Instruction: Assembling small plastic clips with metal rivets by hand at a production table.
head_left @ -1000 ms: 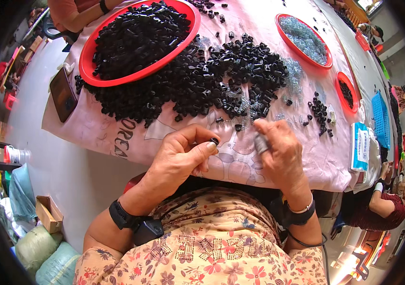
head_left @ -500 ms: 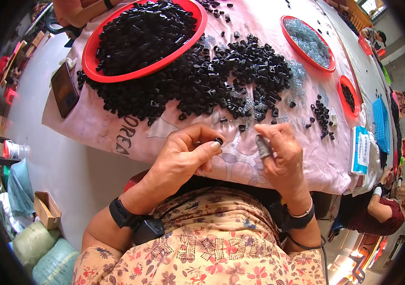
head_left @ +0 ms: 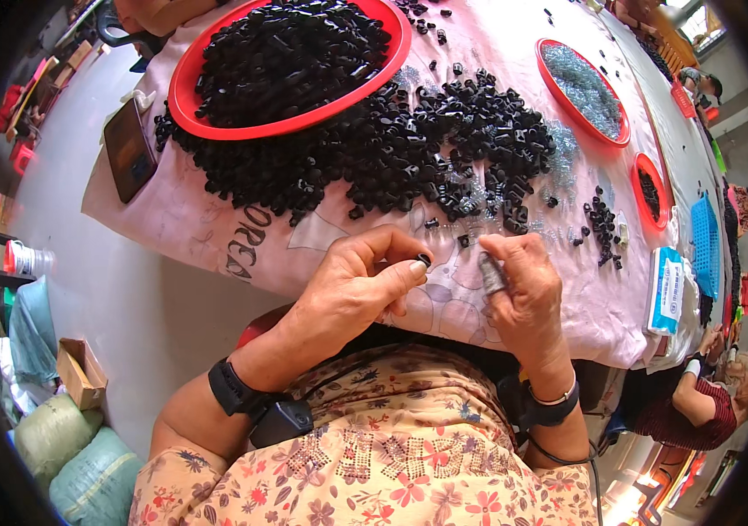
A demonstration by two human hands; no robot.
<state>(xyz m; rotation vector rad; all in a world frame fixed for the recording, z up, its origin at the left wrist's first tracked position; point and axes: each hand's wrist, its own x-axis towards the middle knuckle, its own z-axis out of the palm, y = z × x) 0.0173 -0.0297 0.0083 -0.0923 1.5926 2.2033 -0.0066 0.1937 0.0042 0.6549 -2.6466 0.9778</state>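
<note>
My hands: two, both above the near edge of the pink cloth [head_left: 181, 197].
Left hand [head_left: 358, 282]: one black piece [head_left: 424, 259] pinched between thumb and forefinger, above the cloth.
Right hand [head_left: 527, 294]: fingers curled, thumb and forefinger tips close together; I cannot tell whether something small is between them. One digit wears a grey sleeve [head_left: 492, 273].
Black wristbands: two, one on my left wrist [head_left: 232, 390], one on my right [head_left: 553, 406].
Red trays: three. The large one [head_left: 295, 126] is heaped with black pieces, the middle-sized one [head_left: 610, 140] holds clear bits, the small one [head_left: 657, 221] more black pieces.
Black heap [head_left: 321, 180]: one, beyond my hands and against the large tray, too many pieces to count.
Side cluster [head_left: 603, 230]: one, to the right, its pieces overlapping.
Stray near my fingertips: one loose black cap [head_left: 464, 240].
Phone [head_left: 131, 151]: one, at the cloth's left edge.
Packet [head_left: 667, 291]: one, blue and white.
Blue basket [head_left: 704, 237]: one, just beyond the packet.
</note>
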